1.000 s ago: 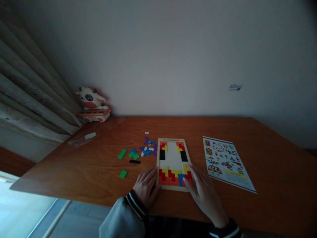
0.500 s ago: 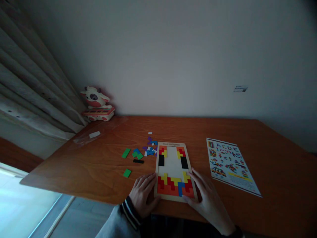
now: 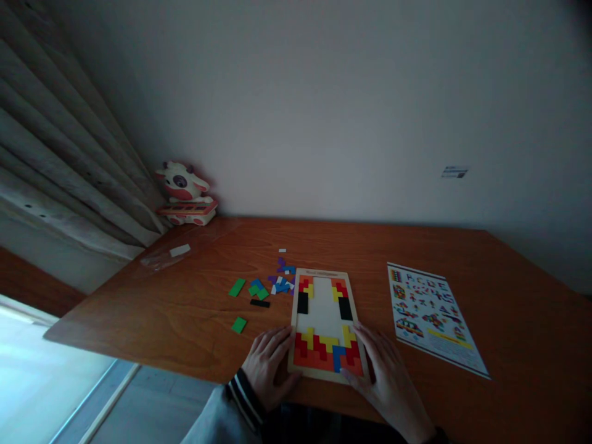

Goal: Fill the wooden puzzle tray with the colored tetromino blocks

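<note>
A wooden block-puzzle board (image 3: pixel 322 311) lies on the table before me. Red, yellow, black, orange and blue pieces fill its near end and line its two sides, while the pale middle is bare. My left hand (image 3: pixel 268 364) grips the board's left edge, fingers along the side and thumb at the near left corner. On the opposite side, my right hand (image 3: pixel 386 373) holds the right edge, its fingertips by a yellow piece (image 3: pixel 348 336) and its thumb on the near rim by the blue piece (image 3: pixel 338 357).
Loose green pieces (image 3: pixel 239 325), a black bar (image 3: pixel 259 303) and a pile of blue, white and purple pieces (image 3: pixel 282 285) lie left of the board. A printed pattern sheet (image 3: pixel 435 317) is at right. Behind left are a plastic bag (image 3: pixel 161 262) and a cow toy (image 3: pixel 185 194).
The whole view has shifted slightly, with things sitting a little lower and to the right. Both hands stay at the board's edges, and the pieces look the same.
</note>
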Demonstrator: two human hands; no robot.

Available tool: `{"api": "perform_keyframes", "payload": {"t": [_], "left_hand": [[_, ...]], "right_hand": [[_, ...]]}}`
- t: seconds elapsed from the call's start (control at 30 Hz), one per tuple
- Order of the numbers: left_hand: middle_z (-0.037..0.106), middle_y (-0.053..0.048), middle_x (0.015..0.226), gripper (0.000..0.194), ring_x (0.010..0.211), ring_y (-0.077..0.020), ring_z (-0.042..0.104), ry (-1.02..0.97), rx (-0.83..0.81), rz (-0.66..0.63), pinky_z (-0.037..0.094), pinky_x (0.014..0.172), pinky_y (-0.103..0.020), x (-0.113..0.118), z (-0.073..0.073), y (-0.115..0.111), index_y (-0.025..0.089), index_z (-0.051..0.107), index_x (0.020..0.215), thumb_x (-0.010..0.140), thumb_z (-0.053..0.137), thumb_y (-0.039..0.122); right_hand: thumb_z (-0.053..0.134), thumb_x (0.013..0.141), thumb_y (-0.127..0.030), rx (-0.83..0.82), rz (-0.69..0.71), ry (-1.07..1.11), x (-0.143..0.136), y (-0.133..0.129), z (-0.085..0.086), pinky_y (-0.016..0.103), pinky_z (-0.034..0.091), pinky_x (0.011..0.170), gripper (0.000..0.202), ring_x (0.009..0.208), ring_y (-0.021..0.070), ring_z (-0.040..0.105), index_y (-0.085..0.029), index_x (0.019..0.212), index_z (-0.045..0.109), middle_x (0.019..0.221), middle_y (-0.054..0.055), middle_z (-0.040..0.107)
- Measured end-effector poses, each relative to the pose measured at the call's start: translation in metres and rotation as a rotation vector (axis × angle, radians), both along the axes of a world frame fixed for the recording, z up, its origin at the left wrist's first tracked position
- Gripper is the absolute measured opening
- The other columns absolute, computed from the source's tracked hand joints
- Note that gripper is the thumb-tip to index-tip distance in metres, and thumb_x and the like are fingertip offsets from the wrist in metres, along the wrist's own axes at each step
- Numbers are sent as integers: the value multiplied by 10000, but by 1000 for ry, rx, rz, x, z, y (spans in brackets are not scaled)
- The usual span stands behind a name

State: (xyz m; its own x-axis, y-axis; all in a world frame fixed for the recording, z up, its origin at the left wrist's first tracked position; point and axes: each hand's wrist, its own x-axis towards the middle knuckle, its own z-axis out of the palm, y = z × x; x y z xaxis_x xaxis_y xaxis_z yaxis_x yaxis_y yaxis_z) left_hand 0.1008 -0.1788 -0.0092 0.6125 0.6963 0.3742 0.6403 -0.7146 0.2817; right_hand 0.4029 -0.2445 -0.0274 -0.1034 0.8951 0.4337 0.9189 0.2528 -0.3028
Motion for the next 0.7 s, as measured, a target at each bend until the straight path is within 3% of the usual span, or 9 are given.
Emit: {"api": "perform_keyframes", "payload": {"t": [0.13,0.3,0.5,0.7], "left_hand": [[561,-114,1393,597,1255,-296,539,38,-25,-40,469,1036,-476,-3,2,1,218,484,1404,878,577,484],[557,-102,1402,621,1262,-303,522,38,-51,-4,442,1048,-493,0,2,0,230,481,1409,866,573,517],[524,-94,1437,670,1269,-309,493,79,-40,-13,416,1054,-495,2,3,2,237,459,1435,869,549,585],[481,-101,1471,537,1303,-304,462,116,20,-27,415,1067,-485,-4,1,6,232,478,1424,954,478,492]], "right_hand": [[633,856,-535,17,-4,-4,0,1,-1,454,450,1045,700,1272,285,534,-215,1432,395,1404,104,560],[604,871,-539,78,-66,-73,-1,2,2,548,368,1060,587,1218,318,569,-240,1360,477,1331,87,627],[561,905,-527,103,-106,-69,-3,-1,3,546,366,1051,529,1167,308,596,-239,1343,491,1305,91,644],[508,945,-499,112,-123,14,2,1,-5,519,398,1047,471,1181,291,592,-222,1324,503,1291,101,646]]}}
